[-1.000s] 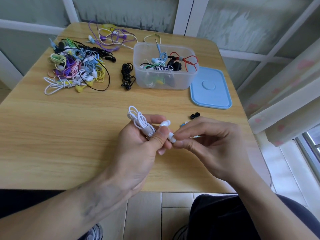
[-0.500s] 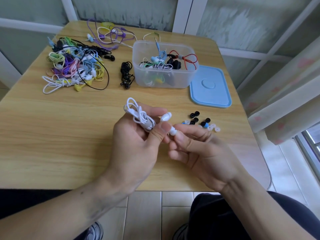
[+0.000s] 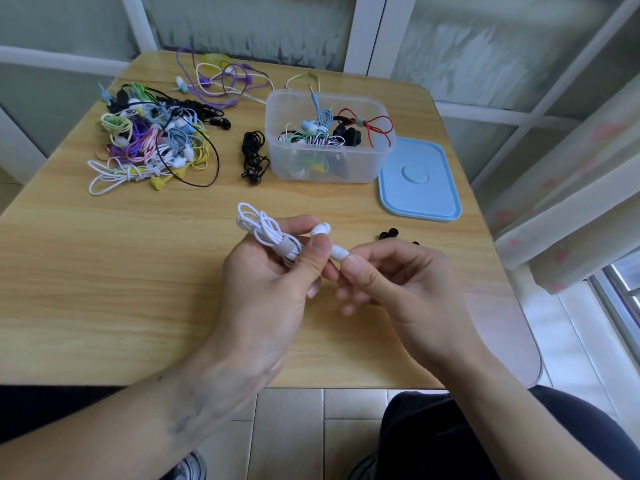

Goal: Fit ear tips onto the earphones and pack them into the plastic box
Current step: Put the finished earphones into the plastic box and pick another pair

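My left hand (image 3: 266,282) grips a coiled white earphone (image 3: 263,228) above the wooden table (image 3: 104,271). One white earbud (image 3: 320,229) sticks up past my left thumb. My right hand (image 3: 398,285) pinches the tip of the other earbud (image 3: 338,253), thumb and forefinger around its end. The clear plastic box (image 3: 329,168) stands open at the back centre with several bundled earphones inside. A few black ear tips (image 3: 388,233) lie on the table just beyond my right hand; others are hidden behind it.
The blue lid (image 3: 420,181) lies flat to the right of the box. A bundled black earphone (image 3: 254,155) lies left of the box. A pile of coloured earphones (image 3: 152,143) covers the back left. A curtain hangs at the right table edge.
My right hand has come back up onto the earbud tip and covers most of the loose ear tips again. The left hand keeps the white bundle in nearly the same place.
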{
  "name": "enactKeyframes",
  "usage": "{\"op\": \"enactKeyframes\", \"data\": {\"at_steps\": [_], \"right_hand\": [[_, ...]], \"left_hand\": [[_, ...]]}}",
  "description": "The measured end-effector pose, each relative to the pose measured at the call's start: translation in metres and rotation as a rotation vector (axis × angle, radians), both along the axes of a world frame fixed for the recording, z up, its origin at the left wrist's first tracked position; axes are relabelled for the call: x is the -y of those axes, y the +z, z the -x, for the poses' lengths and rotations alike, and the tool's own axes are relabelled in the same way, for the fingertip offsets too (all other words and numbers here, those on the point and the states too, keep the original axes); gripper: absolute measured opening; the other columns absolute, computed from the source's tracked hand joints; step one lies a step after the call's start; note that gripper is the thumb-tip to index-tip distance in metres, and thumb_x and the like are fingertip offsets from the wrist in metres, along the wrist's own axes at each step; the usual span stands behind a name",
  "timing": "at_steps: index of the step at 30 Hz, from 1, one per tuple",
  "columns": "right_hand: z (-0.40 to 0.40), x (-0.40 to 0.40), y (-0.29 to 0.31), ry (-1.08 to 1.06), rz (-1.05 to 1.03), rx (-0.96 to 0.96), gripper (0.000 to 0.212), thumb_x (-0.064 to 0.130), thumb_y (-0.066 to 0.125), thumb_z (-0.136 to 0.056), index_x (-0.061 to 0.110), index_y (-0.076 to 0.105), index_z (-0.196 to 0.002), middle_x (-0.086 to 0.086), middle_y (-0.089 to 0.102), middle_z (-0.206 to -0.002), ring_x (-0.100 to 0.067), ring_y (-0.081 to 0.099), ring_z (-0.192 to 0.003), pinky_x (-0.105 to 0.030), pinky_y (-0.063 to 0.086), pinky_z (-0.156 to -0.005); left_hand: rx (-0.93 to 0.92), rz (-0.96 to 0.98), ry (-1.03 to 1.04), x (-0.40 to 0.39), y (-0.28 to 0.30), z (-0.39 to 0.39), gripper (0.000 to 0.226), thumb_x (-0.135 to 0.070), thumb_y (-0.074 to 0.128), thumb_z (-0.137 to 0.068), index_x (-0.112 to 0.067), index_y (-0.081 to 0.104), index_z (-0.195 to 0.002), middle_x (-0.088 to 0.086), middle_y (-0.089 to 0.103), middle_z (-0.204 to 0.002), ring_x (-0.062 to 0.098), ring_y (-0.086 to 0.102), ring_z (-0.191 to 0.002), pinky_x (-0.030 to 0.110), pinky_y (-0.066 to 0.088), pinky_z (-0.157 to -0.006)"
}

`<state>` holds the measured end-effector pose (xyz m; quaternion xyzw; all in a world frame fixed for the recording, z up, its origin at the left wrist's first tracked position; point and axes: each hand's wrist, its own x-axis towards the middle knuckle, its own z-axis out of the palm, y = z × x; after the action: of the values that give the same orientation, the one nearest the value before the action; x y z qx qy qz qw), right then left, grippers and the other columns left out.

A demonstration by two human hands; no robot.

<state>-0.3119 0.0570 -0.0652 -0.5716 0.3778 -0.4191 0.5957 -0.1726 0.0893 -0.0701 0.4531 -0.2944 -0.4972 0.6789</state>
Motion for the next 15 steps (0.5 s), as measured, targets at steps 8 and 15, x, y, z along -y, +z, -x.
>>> {"op": "enactKeyframes", "data": {"at_steps": [8, 15], "right_hand": [[-0.001, 0.004, 0.002, -0.067, 0.012, -0.062, 0.021, 0.023, 0.070, -0.083, 0.004, 0.075, -0.091, -0.007, 0.076, -0.081, -0.019, 0.069, -0.068, -0.030, 0.056, -0.055], [0.011, 0.019, 0.009, -0.339, 0.051, -0.056, 0.018, 0.016, 0.065, -0.094, 0.000, 0.072, -0.088, -0.011, 0.070, -0.071, -0.024, 0.063, -0.053, -0.029, 0.053, -0.051]], "left_hand": [[0.129, 0.017, 0.016, 0.005, 0.003, -0.001, 0.029, -0.017, 0.068, -0.082, -0.005, 0.062, -0.108, -0.001, 0.069, -0.068, 0.011, 0.061, -0.055, 0.022, 0.046, -0.057], [0.349, 0.078, 0.062, 0.048, 0.033, -0.030, 0.015, -0.011, 0.068, -0.090, -0.010, 0.061, -0.103, 0.010, 0.073, -0.081, 0.019, 0.065, -0.069, 0.024, 0.047, -0.057]]}}
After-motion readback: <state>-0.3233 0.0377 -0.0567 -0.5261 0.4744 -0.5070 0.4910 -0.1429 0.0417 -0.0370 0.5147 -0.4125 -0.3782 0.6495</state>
